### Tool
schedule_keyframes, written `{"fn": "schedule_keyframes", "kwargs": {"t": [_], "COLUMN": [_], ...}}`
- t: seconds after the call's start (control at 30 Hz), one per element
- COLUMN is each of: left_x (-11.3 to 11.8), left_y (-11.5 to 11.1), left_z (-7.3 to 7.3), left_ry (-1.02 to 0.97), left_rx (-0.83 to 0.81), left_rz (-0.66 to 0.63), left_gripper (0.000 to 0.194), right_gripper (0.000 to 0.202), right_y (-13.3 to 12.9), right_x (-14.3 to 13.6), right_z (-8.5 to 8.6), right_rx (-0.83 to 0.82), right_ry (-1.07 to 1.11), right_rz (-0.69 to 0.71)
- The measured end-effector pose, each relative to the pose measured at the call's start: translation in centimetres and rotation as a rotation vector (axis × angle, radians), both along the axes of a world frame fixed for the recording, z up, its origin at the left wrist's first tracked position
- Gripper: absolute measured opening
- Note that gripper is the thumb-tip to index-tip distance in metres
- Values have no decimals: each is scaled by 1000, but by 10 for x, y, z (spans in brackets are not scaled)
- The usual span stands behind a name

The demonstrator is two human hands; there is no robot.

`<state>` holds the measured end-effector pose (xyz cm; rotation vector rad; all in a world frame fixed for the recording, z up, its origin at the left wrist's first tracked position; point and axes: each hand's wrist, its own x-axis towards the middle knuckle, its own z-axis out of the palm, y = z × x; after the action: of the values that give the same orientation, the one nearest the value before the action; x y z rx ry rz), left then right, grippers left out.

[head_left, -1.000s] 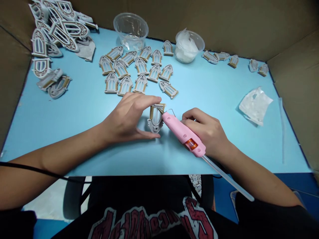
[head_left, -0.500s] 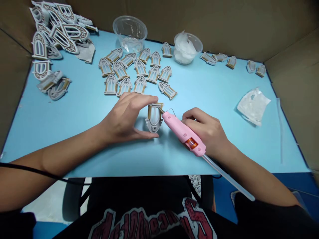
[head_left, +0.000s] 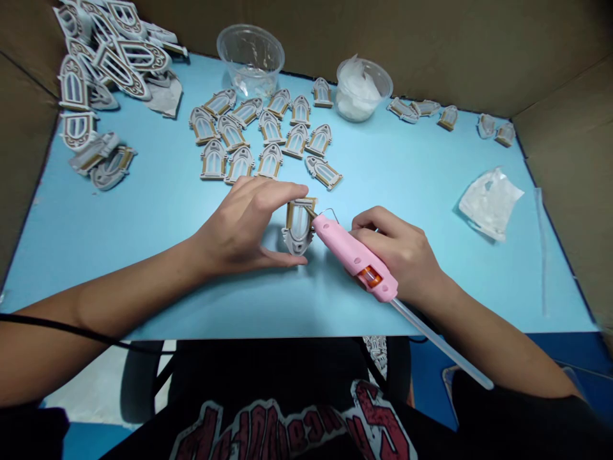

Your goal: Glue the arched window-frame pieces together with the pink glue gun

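Observation:
Between the thumb and fingers of my left hand [head_left: 249,223] is a small arched window piece [head_left: 299,227], grey and white with gold-brown sides, its pointed end towards me. My right hand [head_left: 400,252] is wrapped round a pink glue gun [head_left: 354,255]. The metal tip of the gun is at the upper right part of the window piece, near its flat end. A clear glue stick [head_left: 443,345] sticks out of the gun's rear towards the lower right. Some fingers of my right hand are hidden behind the gun.
Several similar window pieces [head_left: 231,133] lie beyond my left hand. Larger arched frames [head_left: 122,73] are piled at the back left. Two clear cups [head_left: 251,61] [head_left: 361,89] stand at the back, one holding white material. A white scrap [head_left: 491,204] and a clear stick [head_left: 543,252] lie right.
The view has shifted slightly. Both hands, the window piece and the glue gun hold nearly the same positions relative to each other.

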<state>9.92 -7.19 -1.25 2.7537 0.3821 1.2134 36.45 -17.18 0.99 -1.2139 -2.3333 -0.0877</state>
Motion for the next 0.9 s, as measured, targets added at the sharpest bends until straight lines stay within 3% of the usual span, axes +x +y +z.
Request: {"fn": "schedule_keyframes", "kwargs": {"t": [0.2, 0.47, 0.67, 0.77, 0.9], "left_x": [-1, -1, -4, -4, -6], "left_y": [-2, 0, 2, 2, 3], "left_z": [1, 2, 1, 1, -2], "left_ry": [31, 70, 119, 115, 91], "left_rx": [-48, -60, 41, 4, -175], "left_rz": [56, 24, 3, 35, 111], "left_gripper": [82, 77, 78, 80, 87], "right_gripper": [21, 19, 18, 13, 13], "right_y": [-1, -1, 0, 5, 18], "right_x": [0, 0, 0, 9, 27], "right_z": [-1, 2, 2, -2, -10], "right_rx": [-33, -69, -91, -95, -37], "right_ry": [-11, -18, -4, 11, 45], "right_rz": [-49, -47, -54, -179, -364]}}
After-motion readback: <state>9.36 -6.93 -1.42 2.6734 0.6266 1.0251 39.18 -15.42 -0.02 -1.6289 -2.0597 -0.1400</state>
